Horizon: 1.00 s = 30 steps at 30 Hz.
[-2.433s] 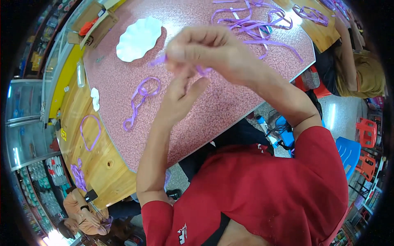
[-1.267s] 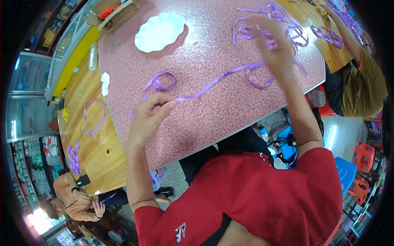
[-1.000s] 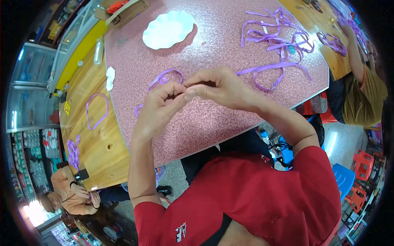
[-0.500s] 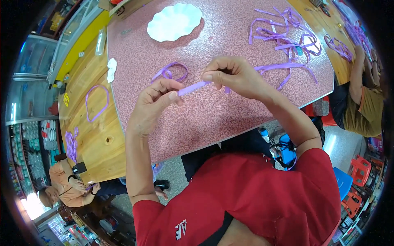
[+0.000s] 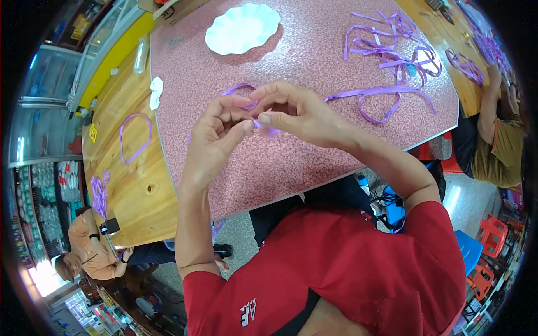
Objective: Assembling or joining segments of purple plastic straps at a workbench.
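Note:
My left hand and my right hand meet over the pink speckled table, fingertips almost touching. Both pinch one short stretch of purple ribbon between thumbs and forefingers; most of it is hidden by the fingers, and its lower end is blurred. Just behind my hands lies a loop of purple ribbon, partly covered. To the right of my right hand a long purple ribbon lies across the table, with a curled loop below it.
A white wavy-edged dish stands at the back. Several tangled purple ribbons lie at far right. A crumpled white piece rests at the left edge. One person sits at lower left, another at right, both handling purple strips.
My hands have come together, and the ribbon stretched between them is now bunched at my fingertips. The ribbon near my right wrist now shows more fully on the table.

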Each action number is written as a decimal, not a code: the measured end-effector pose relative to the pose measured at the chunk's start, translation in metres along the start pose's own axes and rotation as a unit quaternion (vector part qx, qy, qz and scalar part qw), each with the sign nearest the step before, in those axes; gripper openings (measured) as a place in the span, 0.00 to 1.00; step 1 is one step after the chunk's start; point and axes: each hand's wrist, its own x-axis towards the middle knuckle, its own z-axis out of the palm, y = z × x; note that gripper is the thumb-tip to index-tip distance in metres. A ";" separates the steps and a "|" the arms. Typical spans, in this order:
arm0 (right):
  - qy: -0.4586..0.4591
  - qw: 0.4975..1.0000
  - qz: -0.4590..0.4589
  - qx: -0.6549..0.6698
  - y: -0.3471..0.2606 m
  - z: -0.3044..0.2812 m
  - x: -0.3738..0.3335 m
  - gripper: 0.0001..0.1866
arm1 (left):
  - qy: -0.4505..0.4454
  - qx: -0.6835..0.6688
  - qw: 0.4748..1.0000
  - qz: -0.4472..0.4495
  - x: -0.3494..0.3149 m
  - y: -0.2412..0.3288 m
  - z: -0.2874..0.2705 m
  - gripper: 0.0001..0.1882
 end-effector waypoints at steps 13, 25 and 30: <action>-0.006 0.951 -0.139 -0.277 -0.009 0.007 -0.004 0.05 | -0.011 -0.006 1.000 0.002 -0.009 -0.007 -0.012 0.11; 0.065 0.935 -0.174 -0.303 0.002 0.005 -0.003 0.05 | 0.051 0.285 0.939 0.184 -0.009 -0.005 0.004 0.07; 0.082 0.917 -0.226 -0.317 0.003 0.006 -0.001 0.05 | 0.060 0.337 0.915 0.212 -0.009 -0.009 0.002 0.06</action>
